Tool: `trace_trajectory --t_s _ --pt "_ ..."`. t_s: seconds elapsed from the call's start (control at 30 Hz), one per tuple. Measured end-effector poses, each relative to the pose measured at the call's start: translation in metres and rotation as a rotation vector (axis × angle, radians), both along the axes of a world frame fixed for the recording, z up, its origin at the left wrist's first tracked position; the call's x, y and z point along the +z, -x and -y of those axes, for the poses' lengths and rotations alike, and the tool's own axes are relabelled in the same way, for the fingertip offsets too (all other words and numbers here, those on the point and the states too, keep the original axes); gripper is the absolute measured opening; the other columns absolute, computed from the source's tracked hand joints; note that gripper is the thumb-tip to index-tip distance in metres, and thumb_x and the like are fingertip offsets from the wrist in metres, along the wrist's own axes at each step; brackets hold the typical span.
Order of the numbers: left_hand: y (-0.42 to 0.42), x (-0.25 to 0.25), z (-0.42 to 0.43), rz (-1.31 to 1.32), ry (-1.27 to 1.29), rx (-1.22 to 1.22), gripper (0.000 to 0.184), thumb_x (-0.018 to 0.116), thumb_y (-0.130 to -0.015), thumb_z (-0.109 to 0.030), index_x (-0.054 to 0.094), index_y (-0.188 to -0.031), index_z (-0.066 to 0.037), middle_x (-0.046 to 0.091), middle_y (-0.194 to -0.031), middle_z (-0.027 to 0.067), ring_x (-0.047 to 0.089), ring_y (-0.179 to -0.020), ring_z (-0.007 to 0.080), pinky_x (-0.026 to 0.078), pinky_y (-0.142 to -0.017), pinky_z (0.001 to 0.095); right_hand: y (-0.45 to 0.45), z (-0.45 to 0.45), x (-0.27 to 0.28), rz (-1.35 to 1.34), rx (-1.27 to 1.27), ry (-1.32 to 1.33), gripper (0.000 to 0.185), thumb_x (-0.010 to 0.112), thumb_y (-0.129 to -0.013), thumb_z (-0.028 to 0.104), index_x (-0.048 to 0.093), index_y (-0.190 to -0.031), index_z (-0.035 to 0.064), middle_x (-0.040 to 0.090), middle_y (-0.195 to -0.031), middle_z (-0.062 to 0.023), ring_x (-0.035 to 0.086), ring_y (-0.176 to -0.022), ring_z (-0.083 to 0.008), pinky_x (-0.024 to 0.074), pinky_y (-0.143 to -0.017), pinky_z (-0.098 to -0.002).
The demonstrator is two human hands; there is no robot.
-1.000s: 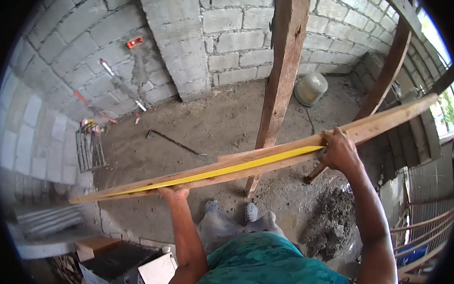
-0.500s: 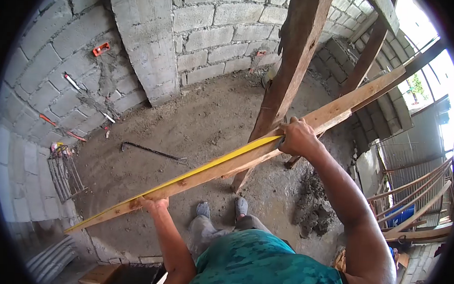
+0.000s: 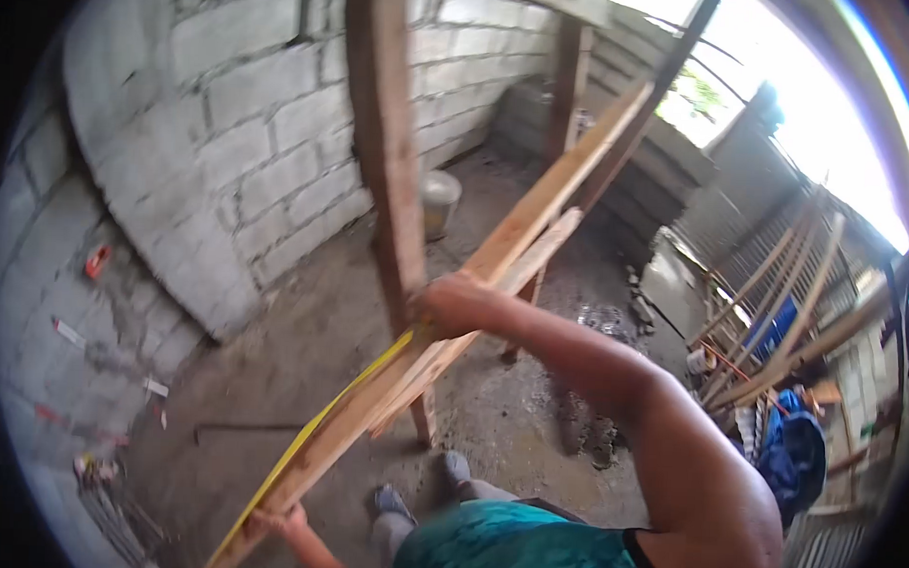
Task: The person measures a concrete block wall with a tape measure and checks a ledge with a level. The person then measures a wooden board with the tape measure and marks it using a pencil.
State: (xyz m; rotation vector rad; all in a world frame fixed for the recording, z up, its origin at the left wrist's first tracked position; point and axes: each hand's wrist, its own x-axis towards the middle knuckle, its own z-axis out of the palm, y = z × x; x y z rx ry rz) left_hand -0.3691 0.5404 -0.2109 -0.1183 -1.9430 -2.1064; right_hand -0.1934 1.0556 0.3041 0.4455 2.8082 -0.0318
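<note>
A long wooden plank (image 3: 522,224) runs diagonally across the head view, from the lower left up to the right. The yellow tape measure blade (image 3: 315,419) lies stretched along its left edge, bowing slightly outward. My right hand (image 3: 456,304) is closed over the plank at mid-length, and the blade runs into its fingers; any tape case is hidden there. Lower down, my left hand (image 3: 281,523) grips the plank and touches the blade near the bottom of the view. A second, splintered piece of wood (image 3: 546,249) lies along the plank's right side.
An upright timber post (image 3: 384,141) stands just beyond my right hand. A pale bucket (image 3: 439,203) sits behind it. A dark bar (image 3: 244,428) lies on the floor. Bent wooden strips (image 3: 774,305) and a blue bundle (image 3: 794,451) are at right. Concrete block walls (image 3: 271,87) enclose the left and back.
The view has swung to the right, so the post and plank appear farther left and the plank looks steeper. Both hands remain on the plank, and the blade bows more.
</note>
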Motion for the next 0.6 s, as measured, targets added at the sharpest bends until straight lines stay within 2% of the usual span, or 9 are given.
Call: trace_trajectory --t_s 0.07,0.13,0.17,0.27,0.37,0.43,0.5,0.57,0.6 --pt "0.024 0.06 -0.007 0.944 -0.982 0.467 0.077 0.083 -0.078 -0.034 0.048 -0.142 -0.008 0.05 -0.141 0.0215 0.056 -0.122 0.041 0.047 -0.103 0.0584 -0.001 0.004 0.013 -0.056 0.046 0.017 0.035 0.074 -0.075 0.029 0.072 -0.107 0.0169 0.074 -0.095 -0.0089 0.071 -0.094 -0.03 0.0538 -0.079 -0.0456" --pt "0.009 0.121 -0.027 0.91 -1.065 0.33 0.055 0.081 -0.079 -0.03 0.063 -0.127 -0.01 0.067 -0.123 0.0039 0.063 -0.114 0.0288 0.049 -0.103 0.0421 0.002 0.006 0.026 -0.013 0.024 -0.006 0.035 0.075 -0.074 0.029 0.073 -0.106 0.0168 0.074 -0.095 -0.0082 0.071 -0.094 -0.0296 0.0533 -0.08 -0.0448" --pt "0.001 0.151 -0.037 0.916 -1.06 0.302 0.055 0.081 -0.079 -0.03 0.063 -0.127 -0.01 0.067 -0.123 0.0039 0.063 -0.114 0.0288 0.049 -0.103 0.0421 0.003 0.006 0.028 0.052 0.029 -0.009 0.035 0.076 -0.073 0.029 0.073 -0.106 0.0166 0.074 -0.094 -0.0074 0.071 -0.095 -0.0291 0.0528 -0.081 -0.0441" --pt "-0.03 0.228 -0.064 0.924 -0.899 0.291 0.062 0.059 -0.091 -0.048 0.056 -0.133 -0.001 0.066 -0.119 0.0138 0.064 -0.109 0.033 0.052 -0.095 0.0443 0.005 0.0 0.02 0.08 0.006 0.0 0.036 0.077 -0.072 0.03 0.074 -0.105 0.0161 0.074 -0.094 -0.0068 0.072 -0.094 -0.0287 0.0534 -0.079 -0.0446" --pt "-0.067 0.257 -0.068 0.902 -0.792 0.293 0.074 0.044 -0.1 -0.06 0.051 -0.137 0.004 0.066 -0.117 0.0204 0.065 -0.106 0.0357 0.053 -0.089 0.0458 -0.002 -0.005 0.017 0.031 0.0 0.042 0.035 0.079 -0.07 0.029 0.075 -0.101 0.0132 0.074 -0.093 -0.008 0.072 -0.094 -0.0294 0.0548 -0.077 -0.0442" --pt "-0.085 0.241 -0.034 1.239 -0.447 -0.493 0.085 0.043 -0.095 -0.07 0.048 -0.139 0.003 0.065 -0.118 0.0191 0.065 -0.107 0.035 0.052 -0.09 0.0497 -0.005 -0.007 0.015 0.008 -0.016 0.06 0.034 0.08 -0.068 0.027 0.076 -0.099 0.012 0.075 -0.094 -0.0088 0.072 -0.094 -0.0288 0.0559 -0.076 -0.044" --pt "-0.096 0.224 -0.032 1.265 -0.24 -1.115 0.092 0.04 -0.091 -0.077 0.05 -0.134 0.004 0.065 -0.118 0.0181 0.065 -0.105 0.034 0.051 -0.089 0.0498 -0.016 -0.009 0.019 -0.05 -0.003 0.093 0.031 0.082 -0.066 0.026 0.076 -0.091 0.0081 0.074 -0.09 -0.0123 0.073 -0.09 -0.0294 0.0565 -0.076 -0.0411" --pt "-0.143 0.323 -0.086 0.974 0.102 -1.26 0.082 0.052 -0.091 -0.07 0.055 -0.127 0.004 0.066 -0.114 0.0184 0.065 -0.099 0.0318 0.052 -0.086 0.0471 -0.022 -0.009 0.022 -0.079 0.013 0.102 0.03 0.082 -0.065 0.025 0.077 -0.089 0.0078 0.074 -0.089 -0.0125 0.073 -0.09 -0.0292 0.0565 -0.076 -0.0408" --pt "-0.148 0.368 -0.123 0.969 0.122 -1.277 0.082 0.052 -0.091 -0.07 0.055 -0.127 0.004 0.066 -0.114 0.0184 0.065 -0.099 0.0318 0.052 -0.086 0.0471 -0.023 -0.01 0.022 -0.097 0.047 0.097 0.028 0.082 -0.065 0.024 0.077 -0.087 0.0076 0.074 -0.088 -0.0127 0.073 -0.089 -0.029 0.0566 -0.075 -0.0404"
